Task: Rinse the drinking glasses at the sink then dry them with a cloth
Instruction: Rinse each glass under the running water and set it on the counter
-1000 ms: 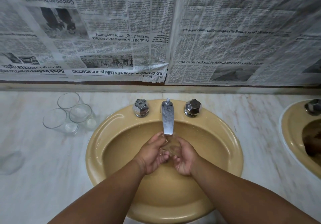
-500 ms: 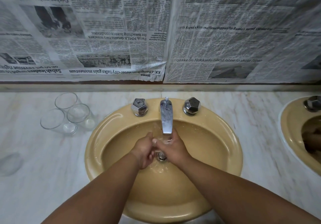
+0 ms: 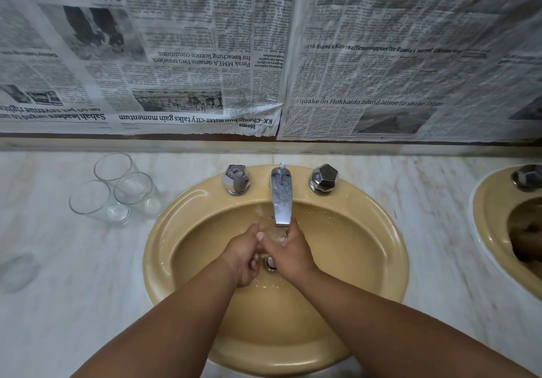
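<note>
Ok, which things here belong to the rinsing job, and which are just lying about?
Job: three glasses on the counter; tap; sink; left hand and right hand under the tap.
Lying about: second sink at right; newspaper behind; blurred shape far left, unidentifiable.

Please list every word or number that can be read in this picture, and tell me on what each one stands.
Left newspaper sheet, hung upside down:
"KK-Changchun sister-city talks gain momentum"
"Perak MMEA detains two trawlers for breaching licence conditions"
"Home"
"Sabah leaders" (rest blurred)
Right newspaper sheet, upright:
"quake on Hokkaido island latest to shake Japan"
"Korea's Kim reaffirms support for Russia's"
Small print on both: too blurred to read.
</note>
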Available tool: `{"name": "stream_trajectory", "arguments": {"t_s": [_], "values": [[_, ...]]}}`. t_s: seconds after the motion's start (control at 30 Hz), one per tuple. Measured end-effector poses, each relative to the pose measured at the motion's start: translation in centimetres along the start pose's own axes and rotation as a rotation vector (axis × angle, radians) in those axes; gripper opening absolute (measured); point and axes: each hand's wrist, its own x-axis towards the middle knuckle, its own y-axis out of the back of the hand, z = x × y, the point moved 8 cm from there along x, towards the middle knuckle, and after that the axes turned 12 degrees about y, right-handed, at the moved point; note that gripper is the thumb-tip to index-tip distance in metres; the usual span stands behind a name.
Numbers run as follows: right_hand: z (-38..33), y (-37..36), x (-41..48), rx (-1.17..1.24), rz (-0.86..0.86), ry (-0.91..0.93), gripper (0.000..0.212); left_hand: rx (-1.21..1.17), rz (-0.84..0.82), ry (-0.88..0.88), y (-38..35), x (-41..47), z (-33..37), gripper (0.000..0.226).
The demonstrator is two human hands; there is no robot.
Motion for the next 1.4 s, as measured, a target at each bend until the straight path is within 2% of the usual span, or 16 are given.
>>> {"name": "stream_trajectory", "arguments": {"t_s": [0.17,0.27,0.33,0.47,0.57,0.63,0.7,0.77,0.83,0.9,0.97,1.1,1.17,1.27,1.33,1.4], "values": [[2.0,0.4,-0.8,0.382,0.122,-0.536,0.023,0.252,0.218,-0.654,-0.2,-2.4,2.8,0.022],[1.5,0.4,-1.8,0.400,0.011,-0.631,0.026,0.381,0.233,-0.812,-0.2,-2.9,3.2,0.009],[0.9,0.3,-1.3,0.364,-0.044,-0.478,0.017,0.363,0.176,-0.729,0.0,-2.4,3.4,0.013],[-0.6,0.7,-0.4,0.143,-0.026,-0.011,0.035,0.096,0.049,-0.038,0.7,-0.6,0.2,0.031],[0.0,0.5,-0.4,0.093,0.016,-0.089,0.033,0.150,0.109,-0.260,0.7,-0.7,1.3,0.032],[1.8,-0.1,-0.7,0.301,0.051,-0.435,0.034,0.268,0.258,-0.627,0.7,-2.5,3.0,0.026],[2.6,-0.5,-1.5,0.440,0.040,-0.666,0.028,0.356,0.318,-0.805,0.3,-3.7,3.6,0.020],[1.7,0.3,-0.8,0.381,0.029,-0.520,0.021,0.296,0.223,-0.664,0.3,-2.5,3.4,0.024],[0.0,1.1,0.7,0.228,0.029,-0.160,0.030,0.086,0.029,-0.188,0.2,-0.6,1.5,0.033],[-1.1,0.5,0.8,0.025,-0.036,0.036,0.043,0.027,-0.044,0.040,0.0,-0.2,0.3,0.038],[-1.1,0.3,0.6,-0.002,-0.024,-0.037,0.041,0.081,0.027,-0.130,0.3,0.0,1.4,0.033],[1.0,0.2,-0.5,0.328,0.024,-0.491,0.019,0.226,0.242,-0.655,0.8,-1.2,3.2,0.030],[1.2,0.3,-0.2,0.269,-0.003,-0.412,0.021,0.199,0.170,-0.512,1.0,-0.4,2.7,0.028],[0.1,0.5,0.4,0.043,-0.011,-0.035,0.040,0.043,-0.039,0.026,0.9,0.1,-0.2,0.036],[-0.2,0.0,0.2,-0.027,-0.025,0.015,0.041,0.067,-0.018,-0.038,0.8,0.0,0.3,0.038],[0.6,-0.2,0.2,0.118,-0.001,-0.200,0.030,0.131,0.103,-0.371,0.8,-0.8,2.0,0.032]]}}
